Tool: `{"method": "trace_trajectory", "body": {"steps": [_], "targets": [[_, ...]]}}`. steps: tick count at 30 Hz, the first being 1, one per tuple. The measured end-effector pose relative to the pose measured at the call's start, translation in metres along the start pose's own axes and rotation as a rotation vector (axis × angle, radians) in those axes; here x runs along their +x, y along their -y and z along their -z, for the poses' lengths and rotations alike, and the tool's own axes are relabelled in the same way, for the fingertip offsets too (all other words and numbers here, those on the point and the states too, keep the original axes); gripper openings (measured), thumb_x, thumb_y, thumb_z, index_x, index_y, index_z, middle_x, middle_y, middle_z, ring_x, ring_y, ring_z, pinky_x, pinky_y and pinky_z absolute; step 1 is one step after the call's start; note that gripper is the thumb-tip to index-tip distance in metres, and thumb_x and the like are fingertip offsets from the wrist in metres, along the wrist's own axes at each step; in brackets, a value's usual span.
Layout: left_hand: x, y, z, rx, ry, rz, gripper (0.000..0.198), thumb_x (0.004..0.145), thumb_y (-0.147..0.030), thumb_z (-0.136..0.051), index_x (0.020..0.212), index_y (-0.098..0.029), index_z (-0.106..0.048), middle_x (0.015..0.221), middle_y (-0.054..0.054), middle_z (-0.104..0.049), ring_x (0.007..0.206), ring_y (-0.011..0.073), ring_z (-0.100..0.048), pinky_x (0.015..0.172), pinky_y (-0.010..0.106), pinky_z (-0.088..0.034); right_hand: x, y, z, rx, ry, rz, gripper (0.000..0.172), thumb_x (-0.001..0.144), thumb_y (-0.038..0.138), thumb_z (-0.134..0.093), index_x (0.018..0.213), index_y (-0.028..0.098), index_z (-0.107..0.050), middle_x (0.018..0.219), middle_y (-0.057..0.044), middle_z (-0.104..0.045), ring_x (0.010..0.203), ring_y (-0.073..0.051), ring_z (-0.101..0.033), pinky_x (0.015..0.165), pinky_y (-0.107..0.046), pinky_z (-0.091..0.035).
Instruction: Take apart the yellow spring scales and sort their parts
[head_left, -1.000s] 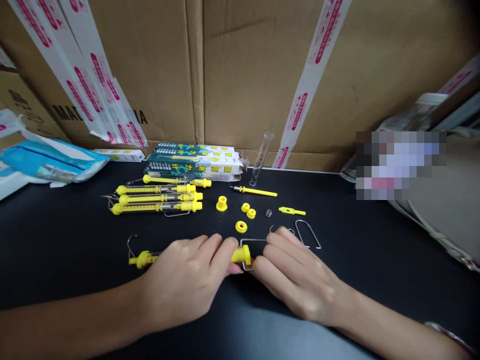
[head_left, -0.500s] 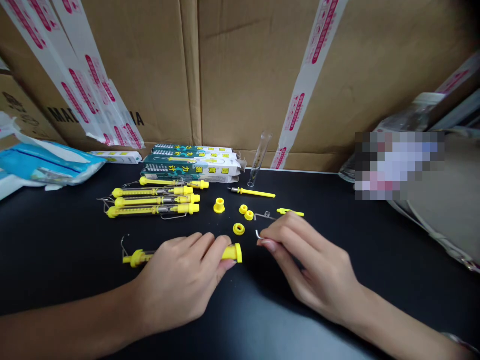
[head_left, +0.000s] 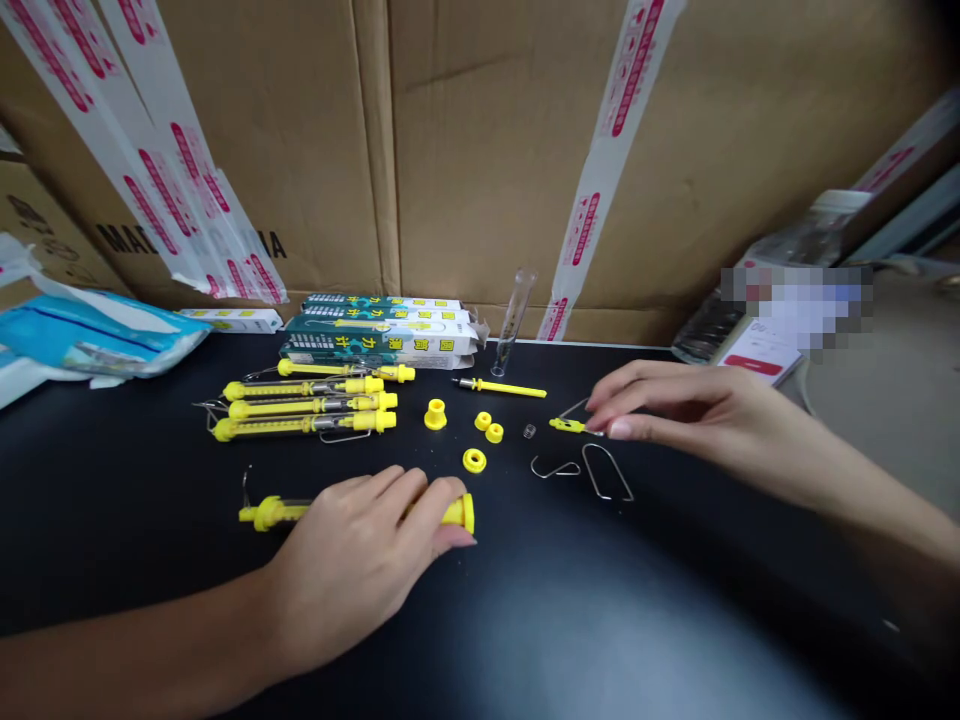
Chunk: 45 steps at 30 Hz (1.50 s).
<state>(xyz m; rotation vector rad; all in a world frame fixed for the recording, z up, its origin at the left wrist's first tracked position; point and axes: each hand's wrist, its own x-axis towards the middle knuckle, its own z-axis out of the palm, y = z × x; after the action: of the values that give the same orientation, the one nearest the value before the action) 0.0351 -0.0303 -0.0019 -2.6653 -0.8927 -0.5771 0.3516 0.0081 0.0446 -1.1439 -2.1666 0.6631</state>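
My left hand (head_left: pixel 375 560) is wrapped around a tubular spring scale (head_left: pixel 277 514). Its yellow cap shows past the thumb, and a metal hook sticks up at the other end. My right hand (head_left: pixel 675 410) pinches the right end of a small yellow slotted part (head_left: pixel 568 426); a thin wire shows by the fingertips, but I cannot tell what it joins. Just below lie a wire hook (head_left: pixel 556 468) and a wire loop (head_left: pixel 609 474), with a tiny spring (head_left: pixel 529 431) to the left. Between the hands sit a yellow ring (head_left: pixel 474 461), two small yellow caps (head_left: pixel 487 427) and a flanged yellow collar (head_left: pixel 435 414).
Several spring scales (head_left: pixel 307 408) lie side by side at left, with printed boxes (head_left: pixel 382 335) behind. A clear tube (head_left: pixel 516 320) stands near a yellow rod (head_left: pixel 506 388). A plastic bottle (head_left: pixel 810 235) is at right. Cardboard (head_left: pixel 480 150) walls off the back.
My right hand has moved right and away from me, to the small yellow part. The wire loop it held now lies on the table. The left hand keeps its hold.
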Motion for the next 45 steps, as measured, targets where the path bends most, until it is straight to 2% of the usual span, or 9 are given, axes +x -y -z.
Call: {"method": "trace_trajectory", "body": {"steps": [6, 11, 13, 17, 21, 27, 39, 43, 45], "targets": [[-0.001, 0.0, 0.0, -0.014, 0.011, 0.014, 0.035, 0.108, -0.033, -0.026, 0.096, -0.019, -0.056, 0.073, -0.001, -0.065, 0.063, 0.0173, -0.066, 0.051, 0.032, -0.04, 0.0, -0.018, 0.014, -0.089, 0.097, 0.035, 0.021, 0.083, 0.046, -0.075, 0.084, 0.025, -0.078, 0.105, -0.01, -0.07, 0.116, -0.029, -0.06, 0.092, -0.044, -0.054], [-0.002, 0.001, -0.001, -0.023, 0.011, 0.003, 0.033, 0.108, -0.033, -0.028, 0.098, -0.019, -0.056, 0.073, -0.001, -0.065, 0.063, 0.0184, -0.067, 0.051, 0.032, -0.04, -0.001, -0.024, 0.021, -0.064, 0.331, -0.055, 0.02, 0.089, 0.042, -0.07, 0.081, 0.025, -0.076, 0.106, -0.007, -0.068, 0.096, -0.021, -0.068, 0.086, -0.038, -0.055], [-0.002, 0.001, -0.001, -0.022, 0.011, 0.001, 0.033, 0.108, -0.034, -0.028, 0.099, -0.019, -0.056, 0.073, 0.0, -0.065, 0.064, 0.0184, -0.067, 0.052, 0.032, -0.041, -0.001, -0.025, 0.021, -0.047, 0.367, -0.082, 0.019, 0.088, 0.04, -0.07, 0.081, 0.024, -0.076, 0.107, -0.006, -0.069, 0.097, -0.021, -0.069, 0.088, -0.039, -0.054], [-0.001, 0.001, -0.001, -0.016, 0.007, 0.003, 0.037, 0.108, -0.034, -0.027, 0.097, -0.019, -0.058, 0.072, 0.0, -0.066, 0.064, 0.0168, -0.067, 0.053, 0.03, -0.042, -0.001, -0.026, 0.018, 0.009, 0.369, -0.131, 0.015, 0.082, 0.036, -0.078, 0.083, 0.022, -0.073, 0.103, -0.005, -0.07, 0.096, -0.022, -0.069, 0.086, -0.036, -0.056], [0.0, 0.001, 0.0, -0.025, 0.011, -0.011, 0.038, 0.108, -0.034, -0.026, 0.097, -0.019, -0.059, 0.072, 0.0, -0.066, 0.063, 0.0156, -0.066, 0.053, 0.029, -0.043, -0.003, -0.029, 0.015, 0.126, 0.383, -0.209, 0.023, 0.078, 0.03, -0.08, 0.096, 0.02, -0.069, 0.097, -0.004, -0.071, 0.088, -0.02, -0.071, 0.076, -0.031, -0.059], [-0.001, 0.002, -0.001, -0.029, 0.022, -0.015, 0.035, 0.108, -0.035, -0.027, 0.099, -0.019, -0.057, 0.074, 0.0, -0.067, 0.064, 0.0167, -0.067, 0.053, 0.03, -0.044, -0.004, -0.033, 0.015, 0.087, 0.375, -0.167, 0.026, 0.079, 0.027, -0.079, 0.103, 0.021, -0.071, 0.102, -0.005, -0.072, 0.093, -0.022, -0.072, 0.079, -0.032, -0.061], [-0.002, 0.002, -0.001, -0.041, 0.022, -0.02, 0.032, 0.107, -0.035, -0.029, 0.102, -0.019, -0.056, 0.075, 0.0, -0.066, 0.063, 0.0183, -0.067, 0.052, 0.032, -0.043, -0.004, -0.036, 0.017, 0.052, 0.394, -0.211, 0.031, 0.079, 0.027, -0.079, 0.108, 0.026, -0.071, 0.112, -0.004, -0.073, 0.106, -0.024, -0.07, 0.089, -0.034, -0.059], [-0.002, 0.002, -0.002, -0.039, 0.026, -0.026, 0.031, 0.107, -0.035, -0.03, 0.102, -0.019, -0.055, 0.076, 0.0, -0.067, 0.064, 0.0189, -0.067, 0.052, 0.032, -0.044, -0.004, -0.03, 0.018, 0.006, 0.411, -0.249, 0.033, 0.078, 0.035, -0.079, 0.11, 0.027, -0.071, 0.116, -0.004, -0.071, 0.107, -0.026, -0.068, 0.092, -0.036, -0.056], [-0.003, 0.001, -0.003, -0.036, 0.019, -0.028, 0.03, 0.107, -0.035, -0.03, 0.102, -0.019, -0.055, 0.076, 0.0, -0.067, 0.064, 0.0192, -0.067, 0.052, 0.033, -0.044, -0.004, -0.026, 0.017, -0.07, 0.412, -0.284, 0.042, 0.073, 0.043, -0.083, 0.111, 0.027, -0.071, 0.116, -0.004, -0.07, 0.106, -0.028, -0.066, 0.092, -0.037, -0.054]]}}
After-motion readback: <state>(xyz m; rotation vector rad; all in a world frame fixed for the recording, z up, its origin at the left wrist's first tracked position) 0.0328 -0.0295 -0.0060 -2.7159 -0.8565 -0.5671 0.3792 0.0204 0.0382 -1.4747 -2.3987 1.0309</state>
